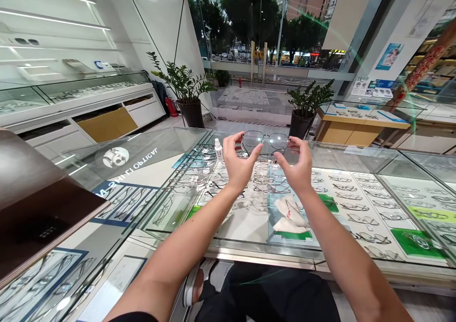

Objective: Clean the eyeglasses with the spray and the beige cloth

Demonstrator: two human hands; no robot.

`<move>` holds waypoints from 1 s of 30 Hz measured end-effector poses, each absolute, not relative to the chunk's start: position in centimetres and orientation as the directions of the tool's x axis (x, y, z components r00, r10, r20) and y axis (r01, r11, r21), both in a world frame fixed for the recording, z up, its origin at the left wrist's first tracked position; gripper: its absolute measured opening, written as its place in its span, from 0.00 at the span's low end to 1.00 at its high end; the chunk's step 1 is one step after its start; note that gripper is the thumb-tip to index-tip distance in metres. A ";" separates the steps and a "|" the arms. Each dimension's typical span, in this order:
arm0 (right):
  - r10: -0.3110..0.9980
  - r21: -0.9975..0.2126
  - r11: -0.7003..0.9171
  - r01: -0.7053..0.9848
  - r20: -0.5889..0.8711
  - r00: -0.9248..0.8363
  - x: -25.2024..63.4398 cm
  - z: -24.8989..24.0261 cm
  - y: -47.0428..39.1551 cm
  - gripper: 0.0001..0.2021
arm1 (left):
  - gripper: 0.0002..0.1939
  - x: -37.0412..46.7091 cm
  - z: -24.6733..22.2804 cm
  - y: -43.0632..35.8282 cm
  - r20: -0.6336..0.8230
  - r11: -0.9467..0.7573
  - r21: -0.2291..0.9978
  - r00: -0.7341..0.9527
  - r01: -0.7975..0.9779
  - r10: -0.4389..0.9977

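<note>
A pair of thin dark-framed eyeglasses [265, 139] is held up above the glass display counter, lenses facing away from me. My left hand [239, 163] pinches the frame's left side between thumb and fingers. On the opposite side, my right hand [296, 163] grips the frame near its right hinge. Beneath my right hand a crumpled cream cloth [290, 213] with red marking lies on the counter top. Just left of my left hand stands a small white spray bottle [218, 150].
Rows of eyeglasses [347, 194] fill the glass counter [256, 246]. A dark brown panel [42, 203] juts in at the left. Beyond the counter stand two potted plants [192, 110] [302, 118], a fire extinguisher [171, 107] and glass doors [259, 65].
</note>
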State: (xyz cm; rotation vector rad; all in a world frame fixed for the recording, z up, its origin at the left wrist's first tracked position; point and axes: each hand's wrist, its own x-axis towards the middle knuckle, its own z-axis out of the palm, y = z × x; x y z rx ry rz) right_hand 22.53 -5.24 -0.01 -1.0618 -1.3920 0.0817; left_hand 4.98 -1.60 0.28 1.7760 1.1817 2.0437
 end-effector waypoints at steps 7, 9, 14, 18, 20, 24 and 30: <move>0.601 -0.649 0.569 0.506 0.747 0.283 22.6 0.0 -5.2 0.26 | 0.29 5.0 0.1 -1.7 0.774 -0.682 0.632 -0.247 0.369 0.583; 0.600 -0.648 0.570 0.505 0.749 0.282 22.6 0.0 -5.1 0.26 | 0.29 5.1 0.1 -1.7 0.778 -0.685 0.627 -0.247 0.371 0.578; 0.604 -0.653 0.575 0.493 0.745 0.283 22.6 -0.1 -5.1 0.25 | 0.28 5.1 0.2 -2.0 0.792 -0.699 0.610 -0.246 0.373 0.559; 0.616 -0.656 0.568 0.497 0.739 0.273 22.5 -0.1 -5.1 0.25 | 0.29 5.1 0.3 -2.0 0.806 -0.695 0.590 -0.246 0.410 0.539; 0.616 -0.658 0.570 0.492 0.738 0.274 22.5 -0.2 -5.0 0.25 | 0.29 5.1 0.2 -2.0 0.815 -0.698 0.578 -0.246 0.424 0.525; 0.618 -0.672 0.575 0.468 0.731 0.289 22.5 -0.3 -4.9 0.25 | 0.29 5.1 0.2 -2.0 0.830 -0.707 0.555 -0.243 0.438 0.502; 0.619 -0.682 0.573 0.454 0.724 0.306 22.3 -0.3 -5.0 0.25 | 0.30 5.2 0.2 -2.1 0.820 -0.717 0.571 -0.244 0.399 0.517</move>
